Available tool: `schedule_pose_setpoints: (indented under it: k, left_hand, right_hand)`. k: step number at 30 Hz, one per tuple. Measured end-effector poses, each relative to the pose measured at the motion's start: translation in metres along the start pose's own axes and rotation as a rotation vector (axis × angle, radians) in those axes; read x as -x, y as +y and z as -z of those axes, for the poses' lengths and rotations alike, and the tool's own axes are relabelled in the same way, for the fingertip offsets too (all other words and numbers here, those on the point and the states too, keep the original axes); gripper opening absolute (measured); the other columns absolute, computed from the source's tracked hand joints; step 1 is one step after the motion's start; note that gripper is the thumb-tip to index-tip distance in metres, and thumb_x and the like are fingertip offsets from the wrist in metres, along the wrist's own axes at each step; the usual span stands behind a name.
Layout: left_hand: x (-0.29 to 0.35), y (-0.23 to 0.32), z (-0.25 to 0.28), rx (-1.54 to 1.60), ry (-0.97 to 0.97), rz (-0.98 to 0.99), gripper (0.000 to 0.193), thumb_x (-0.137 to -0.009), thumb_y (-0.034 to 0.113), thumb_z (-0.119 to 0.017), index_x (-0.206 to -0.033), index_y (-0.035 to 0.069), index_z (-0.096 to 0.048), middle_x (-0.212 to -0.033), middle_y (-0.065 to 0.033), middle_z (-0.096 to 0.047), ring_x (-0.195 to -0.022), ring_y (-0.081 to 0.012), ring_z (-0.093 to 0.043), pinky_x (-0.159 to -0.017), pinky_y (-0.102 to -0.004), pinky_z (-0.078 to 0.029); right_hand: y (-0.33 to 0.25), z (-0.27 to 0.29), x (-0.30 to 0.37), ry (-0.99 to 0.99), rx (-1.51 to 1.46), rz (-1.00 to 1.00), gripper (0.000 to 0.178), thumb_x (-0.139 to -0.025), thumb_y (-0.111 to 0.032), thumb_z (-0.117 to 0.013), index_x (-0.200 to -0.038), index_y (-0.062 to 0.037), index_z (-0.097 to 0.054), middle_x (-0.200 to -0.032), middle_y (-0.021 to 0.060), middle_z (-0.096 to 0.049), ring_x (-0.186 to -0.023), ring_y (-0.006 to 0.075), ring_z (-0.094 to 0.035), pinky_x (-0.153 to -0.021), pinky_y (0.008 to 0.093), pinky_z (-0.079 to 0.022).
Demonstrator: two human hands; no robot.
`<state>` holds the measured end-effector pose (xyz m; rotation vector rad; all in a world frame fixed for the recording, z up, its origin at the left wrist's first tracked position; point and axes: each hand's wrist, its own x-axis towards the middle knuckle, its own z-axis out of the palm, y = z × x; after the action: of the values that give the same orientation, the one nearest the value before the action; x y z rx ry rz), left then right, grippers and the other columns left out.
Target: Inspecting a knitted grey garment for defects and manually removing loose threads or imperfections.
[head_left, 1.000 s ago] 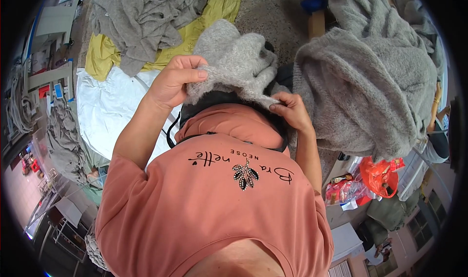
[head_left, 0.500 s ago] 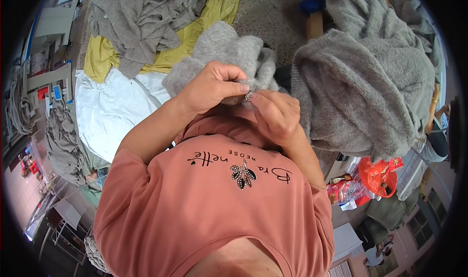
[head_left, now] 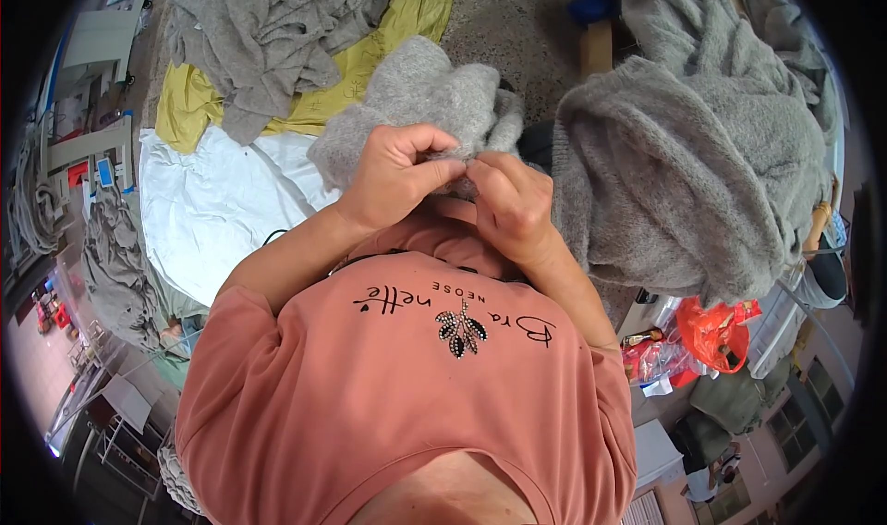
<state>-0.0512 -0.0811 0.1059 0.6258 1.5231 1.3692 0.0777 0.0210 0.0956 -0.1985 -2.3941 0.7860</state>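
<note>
A light grey fuzzy knit garment (head_left: 425, 86) lies bunched in front of my body. My left hand (head_left: 399, 176) is closed in a pinch at its near edge, with thumb and forefinger meeting over the knit. Pressed against it from the right, my right hand (head_left: 514, 201) pinches the same spot with its fingers curled. The fingertips of both hands nearly touch, and they hide whatever small thing lies between them. Below the hands, the garment's near edge sits in shadow against my pink shirt (head_left: 397, 386).
A large grey knit heap (head_left: 684, 174) stands close on the right. Ahead to the left, more grey knits (head_left: 277, 35) lie on yellow sheeting (head_left: 189, 109), beside a white sheet (head_left: 212, 211). A red plastic bag (head_left: 711, 335) is at the lower right.
My right hand has moved slightly up and left, and its fingers have curled in. A small sparkly piece that showed between the fingertips is now covered.
</note>
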Motion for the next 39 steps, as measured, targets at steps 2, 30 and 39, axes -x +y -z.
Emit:
schedule_pose_setpoints:
  k: [2,30,39]
  left_hand:
    - [0.001,-0.002,0.001,0.093,-0.031,-0.033,0.008,-0.072,-0.003,-0.060,-0.081,-0.002,-0.061,-0.070,-0.0011,-0.060,-0.063,-0.0034,-0.051,-0.054,-0.0187,-0.042]
    - [0.006,-0.014,0.004,-0.323,0.056,-0.267,0.007,-0.068,-0.001,-0.063,-0.075,0.001,-0.062,-0.067,-0.0080,-0.059,-0.058,-0.0131,-0.055,-0.053,-0.0249,-0.043]
    - [0.002,-0.022,-0.007,-0.622,0.178,-0.747,0.010,-0.066,-0.005,-0.060,-0.072,0.002,-0.055,-0.064,-0.0099,-0.054,-0.055,-0.0254,-0.055,-0.048,-0.0320,-0.044]
  right_hand:
    - [0.001,-0.001,-0.002,0.019,-0.090,-0.088,0.023,-0.056,0.009,-0.055,-0.076,-0.0013,-0.055,-0.080,0.0113,-0.058,-0.061,0.0224,-0.058,-0.049,0.0278,-0.045]
    - [0.006,-0.012,0.014,-0.248,-0.346,-0.421,0.018,-0.065,0.004,-0.053,-0.082,-0.0003,-0.056,-0.074,0.0153,-0.056,-0.067,0.0316,-0.056,-0.058,0.0348,-0.045]
    - [-0.001,-0.017,0.012,-0.020,-0.197,-0.410,0.013,-0.062,0.003,-0.054,-0.073,-0.0024,-0.053,-0.064,0.0122,-0.051,-0.056,0.0296,-0.054,-0.048,0.0357,-0.042]
